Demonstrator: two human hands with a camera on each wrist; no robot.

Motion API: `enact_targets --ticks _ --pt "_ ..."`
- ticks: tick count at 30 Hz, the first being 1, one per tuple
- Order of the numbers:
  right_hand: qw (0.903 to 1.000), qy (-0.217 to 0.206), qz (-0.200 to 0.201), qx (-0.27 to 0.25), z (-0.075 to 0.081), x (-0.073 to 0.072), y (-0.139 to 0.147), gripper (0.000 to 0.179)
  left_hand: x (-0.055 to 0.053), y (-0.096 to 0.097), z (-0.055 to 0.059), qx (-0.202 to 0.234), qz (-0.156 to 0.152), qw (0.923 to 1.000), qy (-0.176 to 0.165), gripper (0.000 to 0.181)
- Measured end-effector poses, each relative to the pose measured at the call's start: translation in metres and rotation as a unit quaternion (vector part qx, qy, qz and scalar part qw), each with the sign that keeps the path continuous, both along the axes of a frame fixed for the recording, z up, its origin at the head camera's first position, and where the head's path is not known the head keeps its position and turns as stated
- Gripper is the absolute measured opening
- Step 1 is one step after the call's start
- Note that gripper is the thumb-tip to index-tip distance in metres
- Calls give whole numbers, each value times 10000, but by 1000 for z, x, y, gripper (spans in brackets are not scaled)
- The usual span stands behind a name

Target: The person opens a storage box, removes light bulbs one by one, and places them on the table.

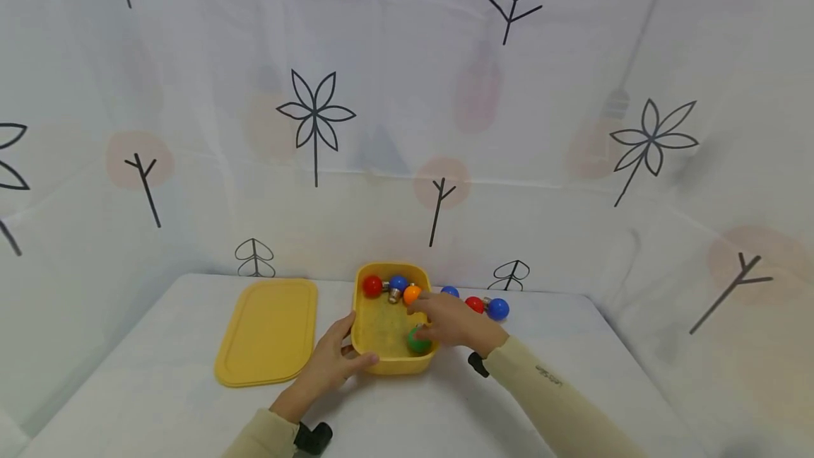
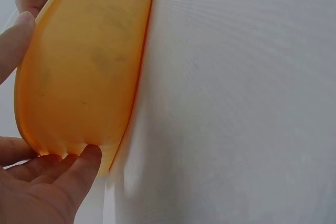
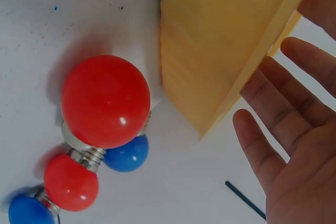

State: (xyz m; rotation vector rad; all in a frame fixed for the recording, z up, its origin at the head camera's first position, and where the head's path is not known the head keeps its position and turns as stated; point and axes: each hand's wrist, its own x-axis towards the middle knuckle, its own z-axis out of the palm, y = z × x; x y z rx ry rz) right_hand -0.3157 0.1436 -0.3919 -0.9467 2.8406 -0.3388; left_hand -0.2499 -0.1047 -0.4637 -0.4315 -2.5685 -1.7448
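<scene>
A yellow plastic box (image 1: 384,367) stands on the table with several colored light bulbs inside. My left hand (image 1: 331,361) holds its near left corner, thumb by the front rim and fingertips against the side wall (image 2: 79,77). Over the box's right rim reaches my right hand (image 1: 454,320), its fingers spread and relaxed in the right wrist view. Just below its thumb lies a green bulb (image 1: 417,342), partly covered. Toward the far end of the box are a red bulb (image 1: 372,286), a blue bulb (image 1: 398,283) and an orange bulb (image 1: 412,294).
Left of the box lies a flat yellow lid (image 1: 270,331). Outside the box on the right are more bulbs, among them a large red bulb (image 3: 106,102), a smaller red bulb (image 3: 72,183) and a blue bulb (image 1: 498,309). A patterned white cloth (image 1: 381,218) hangs behind the table.
</scene>
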Motion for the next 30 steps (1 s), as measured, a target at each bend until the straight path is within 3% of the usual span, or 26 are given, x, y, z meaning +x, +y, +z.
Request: enact_targets --ticks 21,30 --pt "9995 -39 -23 314 -4 -2 -15 44 1 0 4 93 -5 9999 78 96" --pt "9992 -105 38 396 -8 -2 -16 45 -1 0 0 -61 8 10000 66 97"
